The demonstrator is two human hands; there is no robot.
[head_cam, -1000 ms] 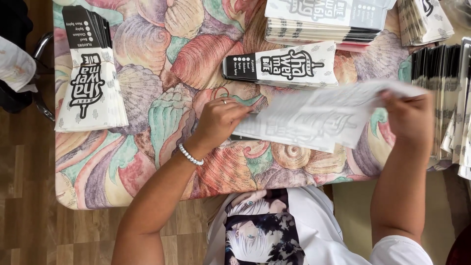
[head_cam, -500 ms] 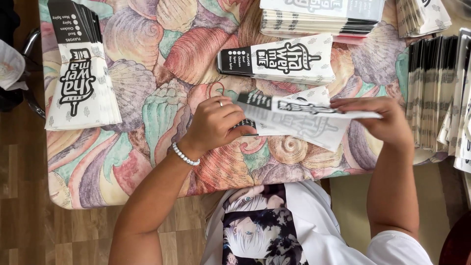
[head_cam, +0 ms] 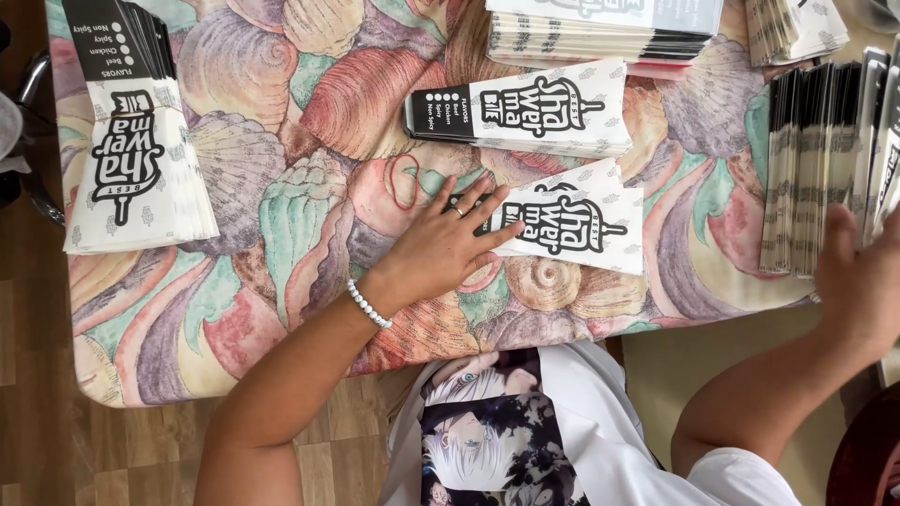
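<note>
My left hand (head_cam: 441, 245) has fingers (head_cam: 487, 208) spread flat on the folded sleeve (head_cam: 572, 228); right hand (head_cam: 858, 281), grip unclear, could topple the standing stack (head_cam: 811, 169) beside it.

Head view; steeply down, seemingly close

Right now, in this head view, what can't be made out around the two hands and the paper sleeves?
- Right hand: fingertips blur against the upright sleeves, so contact is unclear.
- Folded sleeve: its black end is hidden under the left hand.
- Top stack: cut off by the upper edge.
- Upright sleeves: run past the right edge.
</note>
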